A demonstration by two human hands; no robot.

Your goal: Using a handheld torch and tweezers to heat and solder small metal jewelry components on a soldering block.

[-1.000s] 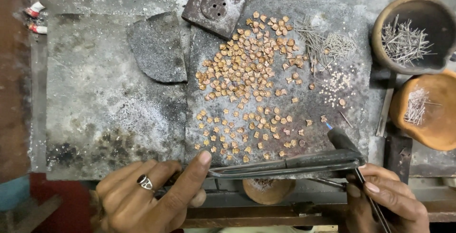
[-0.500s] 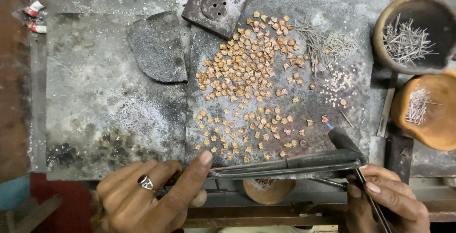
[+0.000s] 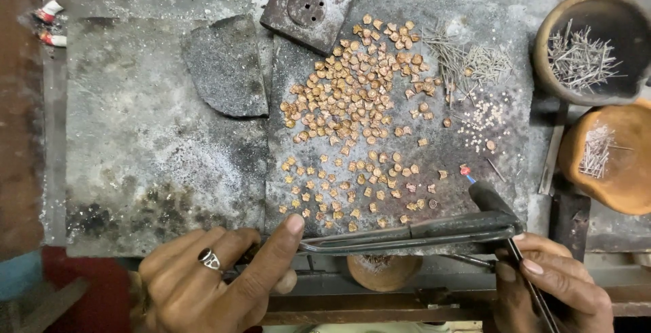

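my left hand (image 3: 203,282) sits at the lower left of the frame, its fingers (image 3: 281,245) pinched around the near end of a long dark metal torch pipe (image 3: 407,232) that runs across the bottom edge of the counter (image 3: 149,163). my right hand (image 3: 553,289), lower right, is closed on a thin dark rod (image 3: 536,292), i think tweezers or a pick, though most of it is hidden. the torch nozzle (image 3: 489,199) points up at one small piece glowing red (image 3: 464,169) at the lower right of the dark slab (image 3: 475,143).

the pipe should feel stiff, fairly heavy and likely warm near the nozzle, so the grip belongs well back, where my left hand has it. the little copper-coloured pieces (image 3: 359,102) look light, thin and easily scattered; each wants taking by its edge with a tool tip, not bare fingers.

counted: one pipe, one glowing piece, two round bowls at the right, the dark one (image 3: 586,95) and the orange one (image 3: 630,184), both holding thin wire pins. one square block with three holes (image 3: 305,9) at top centre, one half-round stone (image 3: 227,68). the copper pieces are too many to count, well over a hundred.
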